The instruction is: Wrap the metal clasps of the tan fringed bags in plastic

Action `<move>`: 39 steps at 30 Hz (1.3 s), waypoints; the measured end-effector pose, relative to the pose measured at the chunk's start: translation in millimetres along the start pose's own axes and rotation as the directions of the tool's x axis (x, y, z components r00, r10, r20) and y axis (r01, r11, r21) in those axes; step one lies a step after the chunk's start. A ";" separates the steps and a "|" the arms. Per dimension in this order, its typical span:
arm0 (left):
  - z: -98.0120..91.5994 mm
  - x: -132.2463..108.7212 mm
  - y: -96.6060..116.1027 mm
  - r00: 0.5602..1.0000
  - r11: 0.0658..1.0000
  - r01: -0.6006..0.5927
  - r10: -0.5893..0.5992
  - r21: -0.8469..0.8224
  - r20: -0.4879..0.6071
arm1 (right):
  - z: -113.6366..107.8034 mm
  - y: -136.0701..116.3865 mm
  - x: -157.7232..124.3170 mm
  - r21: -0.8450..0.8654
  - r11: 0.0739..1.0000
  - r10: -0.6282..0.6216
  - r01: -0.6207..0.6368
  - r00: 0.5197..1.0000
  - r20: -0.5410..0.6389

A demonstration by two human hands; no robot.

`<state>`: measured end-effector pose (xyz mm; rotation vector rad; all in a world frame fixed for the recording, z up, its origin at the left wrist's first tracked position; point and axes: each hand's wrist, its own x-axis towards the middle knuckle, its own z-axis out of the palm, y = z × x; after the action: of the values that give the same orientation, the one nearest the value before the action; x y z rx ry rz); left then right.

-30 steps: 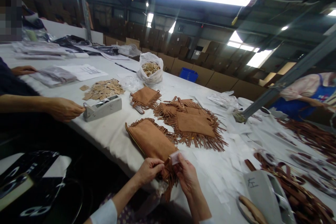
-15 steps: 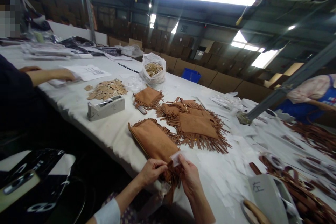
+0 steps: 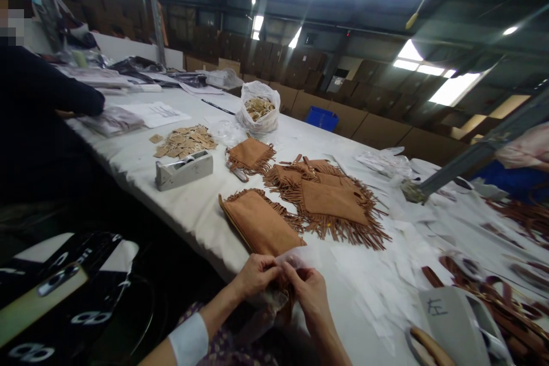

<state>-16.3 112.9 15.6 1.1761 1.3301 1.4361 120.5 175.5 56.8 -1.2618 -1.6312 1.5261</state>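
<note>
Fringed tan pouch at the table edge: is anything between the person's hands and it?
Only a translucent sheet, pinched by the left hand and the right hand over the near end of the fringed tan pouch.

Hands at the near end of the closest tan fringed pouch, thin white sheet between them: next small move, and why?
Probably draw the white sheet down and around the fringed end. Left hand and right hand both pinch it at the near end of the tan pouch, with tassels still showing between them.

One head-worn view — forward and down along the white table (image 3: 136, 167) — close above left hand (image 3: 254, 275) and right hand (image 3: 309, 293).
</note>
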 end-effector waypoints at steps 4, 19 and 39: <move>-1.1 -5.4 0.3 0.996 0.996 0.070 -0.068 -0.046 0.056 | 5.4 -0.4 -9.0 -0.036 0.999 -0.019 0.018 1.000 -0.014; 5.8 -64.3 36.1 0.974 0.898 0.152 -0.208 -0.412 -0.093 | 8.7 17.1 -62.6 -0.325 0.858 -0.426 0.398 0.905 -0.014; -25.1 -130.8 -6.5 0.813 0.804 0.576 -0.547 -0.147 0.200 | 5.9 45.5 -87.9 -0.740 0.280 -0.631 0.611 0.698 0.338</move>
<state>-12.7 -19.1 -3.3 0.6517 1.2543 0.9923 161.3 89.7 28.7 -0.7570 -2.5419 0.1690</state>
